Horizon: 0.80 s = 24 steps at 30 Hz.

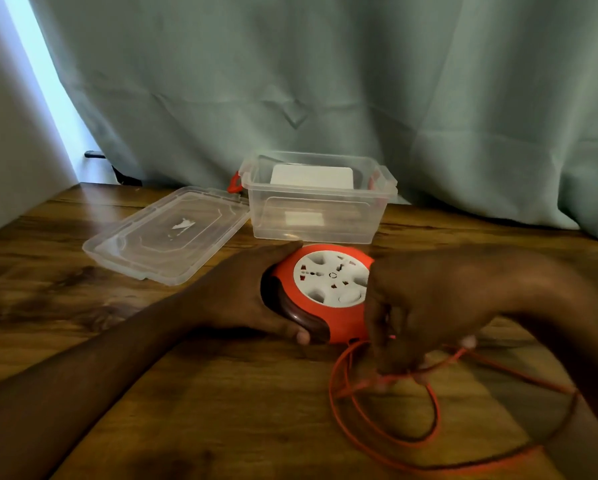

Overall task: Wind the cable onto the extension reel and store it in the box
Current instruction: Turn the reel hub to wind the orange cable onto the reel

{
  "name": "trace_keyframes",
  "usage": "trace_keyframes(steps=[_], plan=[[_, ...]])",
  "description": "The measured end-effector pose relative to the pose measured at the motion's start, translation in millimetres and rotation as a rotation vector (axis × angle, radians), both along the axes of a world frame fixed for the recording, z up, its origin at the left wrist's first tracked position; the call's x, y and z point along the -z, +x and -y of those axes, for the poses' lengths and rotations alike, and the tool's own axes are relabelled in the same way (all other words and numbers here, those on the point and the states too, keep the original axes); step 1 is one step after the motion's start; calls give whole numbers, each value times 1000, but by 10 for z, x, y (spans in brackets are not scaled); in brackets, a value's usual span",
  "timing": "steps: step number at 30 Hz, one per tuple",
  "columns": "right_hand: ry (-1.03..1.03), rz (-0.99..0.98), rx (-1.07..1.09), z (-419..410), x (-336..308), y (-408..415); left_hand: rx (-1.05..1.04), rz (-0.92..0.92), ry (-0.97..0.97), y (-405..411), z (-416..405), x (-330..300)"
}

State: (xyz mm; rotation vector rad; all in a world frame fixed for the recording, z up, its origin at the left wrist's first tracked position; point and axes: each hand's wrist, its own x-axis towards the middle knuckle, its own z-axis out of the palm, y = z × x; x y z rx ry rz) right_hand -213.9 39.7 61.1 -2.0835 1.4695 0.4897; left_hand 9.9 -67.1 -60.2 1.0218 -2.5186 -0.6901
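Round orange extension reel (pixel 320 292) flat on wooden table (pixel 83 306), white socket face up, gripped by left hand (pixel 242 292); right hand (pixel 425 306) pinching thin orange cable (pixel 387 420), looped nearer; clear plastic box (pixel 318 199) open behind.

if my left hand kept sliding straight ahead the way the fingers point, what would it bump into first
Probably the clear box. The left hand cups the reel, fingers aimed at the box's front wall just beyond, though depth is unclear.

Clear glossy plastic box (pixel 316 216), wood-grain table (pixel 83 296), cloth curtain (pixel 360 81)
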Motion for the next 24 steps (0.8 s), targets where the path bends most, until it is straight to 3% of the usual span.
trace_keyframes(steps=[2, 4, 8, 13, 17, 21, 24], plan=[[-64, -98, -2, -103, 216, 3, -9, 20, -5, -2, -1, -2], [-255, -148, 57, -255, 449, -56, -15, 28, 0, -5, 16, 8], [-647, 63, 212, -626, 694, -1, -25, 37, 4, 4, 39, 29], [-559, 160, 208, -972, 770, 277, -33, 48, 10, -11, 28, 25], [-544, 128, 184, -956, 787, 35, -28, 38, 13, -12, 41, 35], [-313, 120, 290, -919, 694, -547, 1, 1, 28, -3, 48, 25], [-465, -65, 254, -890, 714, -1146, -23, 29, -26, 12, 81, 72]])
